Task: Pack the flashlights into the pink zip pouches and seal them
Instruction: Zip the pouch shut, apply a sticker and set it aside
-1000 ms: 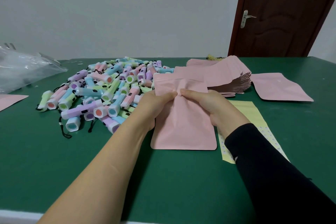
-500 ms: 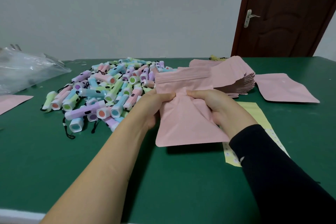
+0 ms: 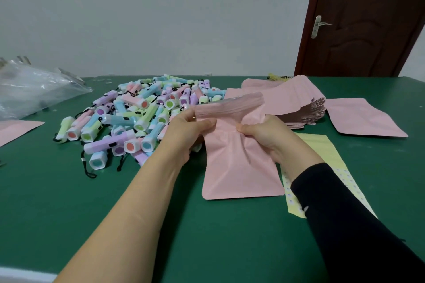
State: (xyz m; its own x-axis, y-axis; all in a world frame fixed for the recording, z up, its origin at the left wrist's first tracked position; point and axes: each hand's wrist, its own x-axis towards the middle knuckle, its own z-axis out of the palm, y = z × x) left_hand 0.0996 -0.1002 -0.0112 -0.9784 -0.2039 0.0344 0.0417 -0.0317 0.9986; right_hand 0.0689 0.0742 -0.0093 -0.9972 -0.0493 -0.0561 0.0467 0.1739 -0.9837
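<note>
Matte pink film, smooth but creased where it is squeezed: the pink zip pouch is a flat rectangle with rounded lower corners, held at mid-worktop. The left hand and the right hand each pinch its neck just below the ribbed zip strip, thumbs on the near face. Its lower edge sits low over the green worktop, beside a pale yellow sheet.

The flashlights, glossy pastel plastic with square heads and black cords, lie heaped just left of the left hand. A fanned stack of pouches lies behind the right hand, and a loose pouch lies further right. A crinkled clear bag lies at far left. Bare green runs from the pouch to the near edge.

A second ago the thumbs met at the middle; now they are apart, and the zip strip bows open.
</note>
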